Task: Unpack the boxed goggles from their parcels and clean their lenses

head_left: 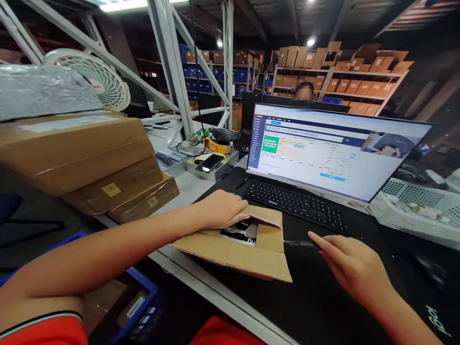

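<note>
A small cardboard box (233, 254) lies on the black desk mat with its near flap folded out. Inside it shows a black and grey package (239, 235) with part of some white lettering. My left hand (223, 209) rests at the box's far side, its fingers closed over the far flap (264, 215). Just right of the box, my right hand (354, 261) grips a dark, slim box cutter (301, 244), index finger stretched along it. The cutter's tip is close to the box's right side; whether they touch I cannot tell.
Behind the box are a black keyboard (294, 203) and a monitor (323, 148). A mouse (429, 270) and white basket (417, 211) are at right. Large cartons (82, 163) are stacked left; a phone (210, 163) lies beyond. A blue crate (143, 292) stands below the desk edge.
</note>
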The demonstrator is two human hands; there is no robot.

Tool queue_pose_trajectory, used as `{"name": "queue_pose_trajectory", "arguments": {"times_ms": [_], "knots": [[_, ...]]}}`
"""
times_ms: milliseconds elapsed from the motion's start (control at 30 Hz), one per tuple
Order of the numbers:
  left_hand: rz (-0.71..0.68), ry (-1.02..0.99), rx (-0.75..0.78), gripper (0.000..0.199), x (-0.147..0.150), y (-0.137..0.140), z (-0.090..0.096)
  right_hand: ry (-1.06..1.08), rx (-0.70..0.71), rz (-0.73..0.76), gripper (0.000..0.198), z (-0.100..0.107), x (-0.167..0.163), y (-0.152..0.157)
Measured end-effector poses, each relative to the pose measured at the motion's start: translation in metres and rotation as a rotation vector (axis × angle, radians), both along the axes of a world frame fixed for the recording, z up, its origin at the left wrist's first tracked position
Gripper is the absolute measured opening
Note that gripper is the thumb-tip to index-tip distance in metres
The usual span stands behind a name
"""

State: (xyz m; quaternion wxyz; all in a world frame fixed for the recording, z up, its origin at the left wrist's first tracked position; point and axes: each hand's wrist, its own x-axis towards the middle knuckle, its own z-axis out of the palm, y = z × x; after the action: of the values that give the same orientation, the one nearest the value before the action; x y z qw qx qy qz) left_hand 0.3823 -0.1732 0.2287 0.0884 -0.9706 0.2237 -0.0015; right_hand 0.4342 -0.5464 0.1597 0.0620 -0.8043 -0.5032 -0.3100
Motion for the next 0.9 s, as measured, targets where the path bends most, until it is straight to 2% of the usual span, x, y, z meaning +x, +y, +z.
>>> {"name": "queue_pose_trajectory", "arguments": {"times_ms": [167,333,467,600,700,800,900], "knots": [[0.074,-0.017,0.090,0.041,-0.018,0.009,-0.008,-0.093,-0.006,0.049,0.041,0.013,-0.014,0.020],[0.039,-0.051,0.080,0.040,-0.022,0.017,-0.026,-0.137,-0.050,0.103,0.044,0.008,-0.020,0.040],[-0.011,-0.095,0.031,0.040,-0.025,0.021,-0.034,-0.222,-0.120,0.077,0.050,0.003,-0.015,0.047],[-0.044,-0.111,-0.027,0.038,-0.027,0.024,-0.039,-0.278,-0.198,-0.144,0.051,-0.003,0.018,0.033],[-0.056,-0.102,-0.095,0.036,-0.026,0.021,-0.037,-0.247,-0.108,-0.257,0.040,-0.011,0.038,0.021],[0.074,-0.039,-0.111,0.041,-0.025,0.014,-0.024,-0.178,0.057,-0.292,0.037,-0.014,0.035,0.016],[0.311,0.050,-0.116,0.048,-0.027,0.010,-0.003,-0.180,0.087,-0.350,0.042,-0.010,0.025,0.008]]}}
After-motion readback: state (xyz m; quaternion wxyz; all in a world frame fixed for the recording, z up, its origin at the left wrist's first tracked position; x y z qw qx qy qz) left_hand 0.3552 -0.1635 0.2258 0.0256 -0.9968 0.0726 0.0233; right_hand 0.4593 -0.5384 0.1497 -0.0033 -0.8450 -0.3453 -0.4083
